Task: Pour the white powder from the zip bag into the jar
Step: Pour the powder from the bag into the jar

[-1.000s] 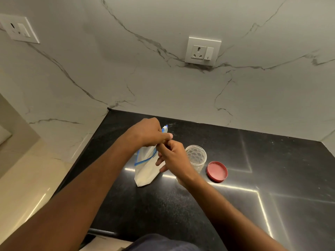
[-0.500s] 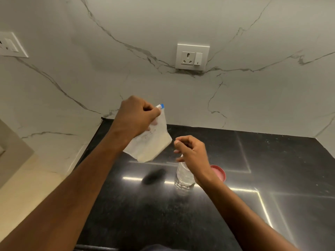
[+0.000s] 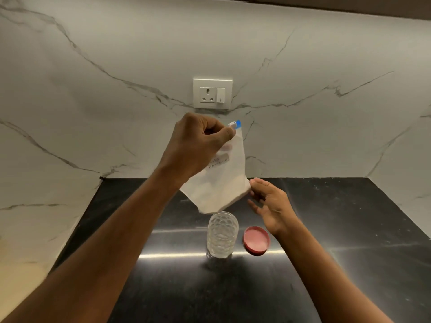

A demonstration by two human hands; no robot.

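Note:
My left hand [image 3: 198, 145] pinches the top of the zip bag [image 3: 219, 185] by its blue zip end and holds it in the air. White powder fills the bag's lower part, and a small handwritten label shows on its side. The bag's lowest corner hangs just above the clear ribbed jar [image 3: 222, 236], which stands upright and uncapped on the black counter [image 3: 349, 229]. My right hand [image 3: 270, 203] is beside the bag's lower right edge, fingers apart, holding nothing; whether a fingertip touches the bag is unclear.
The jar's red lid [image 3: 256, 240] lies flat on the counter just right of the jar. A white wall socket [image 3: 212, 93] sits on the marble backsplash behind. The counter's left edge runs diagonally under my left forearm.
My left hand has lifted the bag off the counter and carried it right, over the jar. My right hand let go of the bag and now hovers open beside it.

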